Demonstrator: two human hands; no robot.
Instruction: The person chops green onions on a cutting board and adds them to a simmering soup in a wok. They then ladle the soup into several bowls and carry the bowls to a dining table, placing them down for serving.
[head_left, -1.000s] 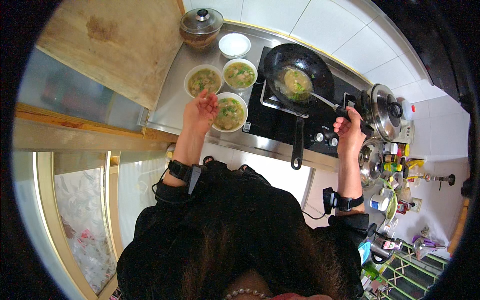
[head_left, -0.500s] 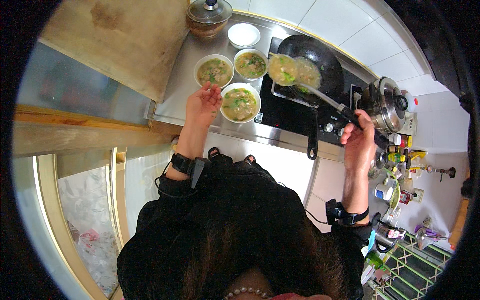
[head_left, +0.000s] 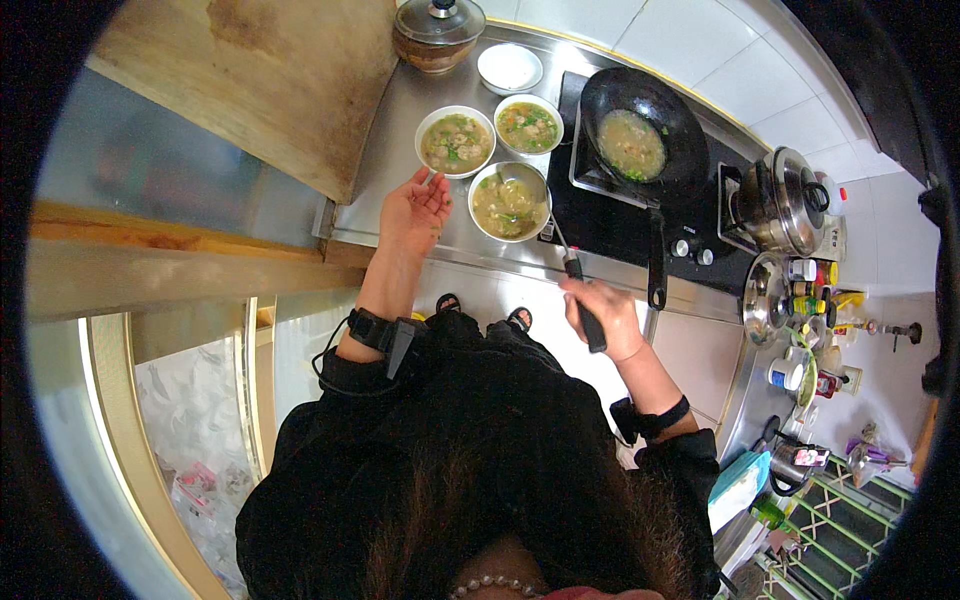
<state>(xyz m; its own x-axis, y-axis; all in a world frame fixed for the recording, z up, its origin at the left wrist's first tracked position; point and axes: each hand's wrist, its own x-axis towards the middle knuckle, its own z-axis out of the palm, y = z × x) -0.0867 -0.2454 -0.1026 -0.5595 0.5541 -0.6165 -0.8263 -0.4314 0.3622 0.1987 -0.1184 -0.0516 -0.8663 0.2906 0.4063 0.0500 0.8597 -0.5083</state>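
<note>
My right hand (head_left: 608,312) is closed round the black handle of a metal ladle (head_left: 591,325). The ladle's head is tilted over the nearest bowl (head_left: 509,239), at the surface of its soup with meat pieces and green herbs. Beside that bowl, my left hand (head_left: 418,210) hangs palm up, fingers loosely curled and apart, nothing in it. Small green bits cling to its skin. Two more white bowls of similar soup stand behind, one on the left (head_left: 421,140) and one on the right (head_left: 558,128). A black wok (head_left: 685,125) on the stove holds some soup.
A white bowl (head_left: 510,68) and a glass-lidded brown pot (head_left: 437,30) stand at the back. The wok's handle (head_left: 656,265) juts toward me. Right of the stove knobs is a lidded steel pot (head_left: 778,205); jars and bottles crowd the right counter. A wooden board (head_left: 240,70) leans at left.
My right hand has swung left with the ladle, from above the wok's edge to the nearest bowl. The ladle was full of soup; its head is now tipped into that bowl. My left hand stays near.
</note>
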